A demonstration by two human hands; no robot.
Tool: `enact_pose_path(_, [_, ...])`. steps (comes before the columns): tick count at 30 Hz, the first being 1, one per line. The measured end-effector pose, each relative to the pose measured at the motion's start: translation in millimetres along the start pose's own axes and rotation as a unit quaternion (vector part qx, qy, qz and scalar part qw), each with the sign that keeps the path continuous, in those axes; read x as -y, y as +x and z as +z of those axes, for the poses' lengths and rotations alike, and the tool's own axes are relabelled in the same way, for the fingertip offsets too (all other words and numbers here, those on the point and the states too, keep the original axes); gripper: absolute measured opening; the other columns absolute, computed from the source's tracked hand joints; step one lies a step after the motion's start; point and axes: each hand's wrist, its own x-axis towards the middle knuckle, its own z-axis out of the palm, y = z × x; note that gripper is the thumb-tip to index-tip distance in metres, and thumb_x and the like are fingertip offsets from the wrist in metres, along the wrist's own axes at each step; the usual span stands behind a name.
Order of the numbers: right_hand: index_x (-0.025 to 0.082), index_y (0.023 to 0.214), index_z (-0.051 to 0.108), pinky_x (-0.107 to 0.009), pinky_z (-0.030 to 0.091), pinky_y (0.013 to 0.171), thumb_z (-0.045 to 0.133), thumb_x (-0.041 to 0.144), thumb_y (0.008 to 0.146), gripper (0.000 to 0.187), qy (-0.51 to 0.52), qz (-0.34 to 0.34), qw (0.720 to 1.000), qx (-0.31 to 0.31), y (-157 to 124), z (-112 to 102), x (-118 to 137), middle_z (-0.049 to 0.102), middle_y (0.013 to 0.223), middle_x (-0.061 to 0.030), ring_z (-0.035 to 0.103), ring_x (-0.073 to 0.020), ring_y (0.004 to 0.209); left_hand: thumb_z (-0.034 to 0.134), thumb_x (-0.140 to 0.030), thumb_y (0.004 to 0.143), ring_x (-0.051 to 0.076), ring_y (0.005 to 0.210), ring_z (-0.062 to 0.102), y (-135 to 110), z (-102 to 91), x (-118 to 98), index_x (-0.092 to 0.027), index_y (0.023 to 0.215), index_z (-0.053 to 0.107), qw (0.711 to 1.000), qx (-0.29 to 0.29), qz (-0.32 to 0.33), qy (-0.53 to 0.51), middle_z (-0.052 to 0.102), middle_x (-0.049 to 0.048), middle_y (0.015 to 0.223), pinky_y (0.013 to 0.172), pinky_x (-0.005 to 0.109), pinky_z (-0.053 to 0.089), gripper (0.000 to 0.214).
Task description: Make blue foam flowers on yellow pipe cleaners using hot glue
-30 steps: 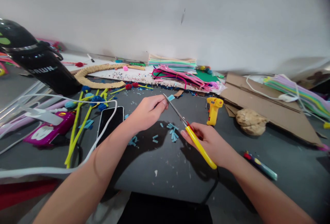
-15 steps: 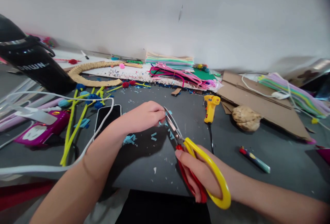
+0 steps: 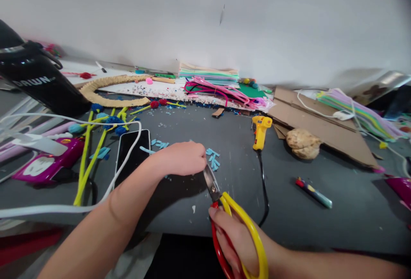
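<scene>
My right hand (image 3: pixel 236 238) grips a pair of scissors (image 3: pixel 212 189) with one red and one yellow handle. The blades point up and away, and their tips reach the fingertips of my left hand (image 3: pixel 188 158), partly hidden behind them. My left fist is closed. A narrow light blue strip (image 3: pixel 147 150) sticks out behind its wrist, over the phone, and seems to be held in it; the grip itself is hidden. Short light blue cut pieces (image 3: pixel 213 159) lie just beyond the scissor tips, with more pieces (image 3: pixel 159 143) left of the hand.
A black phone (image 3: pixel 130 148) and white cable (image 3: pixel 140 131) lie left, near yellow stems (image 3: pixel 84 172), a purple device (image 3: pixel 48 163) and a black bottle (image 3: pixel 38 71). Rightward are a yellow glue gun (image 3: pixel 261 132), cardboard (image 3: pixel 321 125), a tan lump (image 3: pixel 302 143) and a small tube (image 3: pixel 314 192).
My left fist has turned and lowered slightly, and the light blue strip now shows behind its wrist. The scissors have shifted down and left with my right hand.
</scene>
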Motion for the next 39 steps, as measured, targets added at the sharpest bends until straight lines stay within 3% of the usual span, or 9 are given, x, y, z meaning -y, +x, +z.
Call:
enact_pose_path(6, [0.020,0.026,0.034,-0.017,0.023,0.028,0.033,0.057,0.095,0.079,0.064,0.033,0.997,0.000,-1.1,-4.4,0.4,0.030,0.023,-0.0021,0.034,-0.0065,0.020,0.051,-0.027,0.072,0.017,0.052,0.051,-2.9,-15.9,16.0,-0.020,0.058,0.061,0.999,-0.025,0.001,-0.040,0.062,0.0035,0.060,0.046,0.026,0.031,0.019])
enact_pose_path(10, [0.021,0.036,0.035,-0.020,0.026,0.030,0.038,0.067,0.090,0.072,0.045,-0.038,0.998,-0.006,0.6,-26.6,13.3,0.030,0.027,0.0029,0.035,-0.0079,0.023,0.050,-0.036,0.080,0.017,0.052,0.051,-8.4,-36.3,36.6,-0.020,0.065,0.063,0.985,-0.156,-0.021,-0.075,0.059,0.0022,0.059,0.047,0.027,0.035,0.026])
enact_pose_path(13, [0.022,0.053,0.039,-0.022,0.028,0.034,0.039,0.074,0.087,0.063,-0.089,-0.095,0.990,-0.052,1.0,-54.1,38.0,0.034,0.037,0.0068,0.035,-0.0081,0.028,0.052,-0.036,0.082,0.015,0.053,0.050,-12.4,-46.7,45.7,-0.020,0.067,0.063,0.960,-0.246,-0.054,-0.119,0.056,0.0012,0.059,0.048,0.027,0.033,0.024])
enact_pose_path(15, [0.022,0.066,0.042,-0.022,0.031,0.042,0.046,0.071,0.087,0.054,-0.238,-0.157,0.953,-0.099,1.5,-74.0,54.8,0.042,0.049,0.0066,0.040,-0.0085,0.040,0.052,-0.033,0.085,0.012,0.050,0.042,-15.3,-51.6,47.4,-0.019,0.068,0.062,0.929,-0.303,-0.058,-0.206,0.049,-0.0005,0.056,0.047,0.027,0.028,0.024])
enact_pose_path(20, [0.022,0.074,0.048,-0.026,0.032,0.053,0.050,0.069,0.085,0.048,-0.548,-0.191,0.772,-0.258,15.6,-106.2,86.7,0.057,0.064,-0.0005,0.049,-0.0147,0.056,0.051,-0.027,0.092,0.007,0.044,0.026,-25.3,-64.0,45.7,-0.018,0.074,0.057,0.795,-0.481,0.007,-0.370,0.033,-0.0051,0.050,0.045,0.026,0.016,0.021])
enact_pose_path(24, [0.020,0.089,0.059,-0.029,0.035,0.056,0.042,0.066,0.088,0.049,-0.669,-0.165,0.668,-0.281,47.8,-97.1,121.4,0.067,0.076,-0.0101,0.063,-0.0246,0.068,0.040,-0.020,0.098,0.006,0.040,0.024,-28.3,-71.9,50.6,-0.017,0.075,0.055,0.634,-0.697,0.090,-0.323,0.032,-0.0061,0.048,0.041,0.027,0.015,0.028])
enact_pose_path(26, [0.018,0.096,0.062,-0.032,0.042,0.060,0.043,0.062,0.088,0.048,-0.701,-0.178,0.629,-0.285,69.5,-85.5,143.5,0.070,0.086,-0.0140,0.067,-0.0299,0.078,0.039,-0.020,0.100,0.006,0.040,0.025,-26.1,-73.7,55.9,-0.016,0.075,0.056,0.585,-0.743,0.140,-0.291,0.032,-0.0067,0.048,0.040,0.026,0.016,0.030])
enact_pose_path(30, [0.017,0.102,0.066,-0.037,0.049,0.070,0.052,0.054,0.083,0.043,-0.722,-0.213,0.573,-0.323,111.5,-67.2,186.3,0.072,0.096,-0.0156,0.069,-0.0331,0.090,0.050,-0.022,0.096,0.006,0.039,0.028,-19.7,-74.6,67.0,-0.015,0.071,0.059,0.558,-0.758,0.231,-0.246,0.036,-0.0064,0.047,0.040,0.026,0.015,0.027])
enact_pose_path(39, [0.016,0.109,0.068,-0.038,0.051,0.077,0.057,0.050,0.082,0.045,-0.786,-0.234,0.502,-0.274,152.3,-61.2,234.1,0.073,0.105,-0.0181,0.069,-0.0336,0.097,0.052,-0.021,0.095,0.009,0.044,0.034,-20.4,-71.2,69.6,-0.017,0.071,0.063,0.574,-0.754,0.229,-0.224,0.041,-0.0030,0.050,0.045,0.028,0.021,0.027])
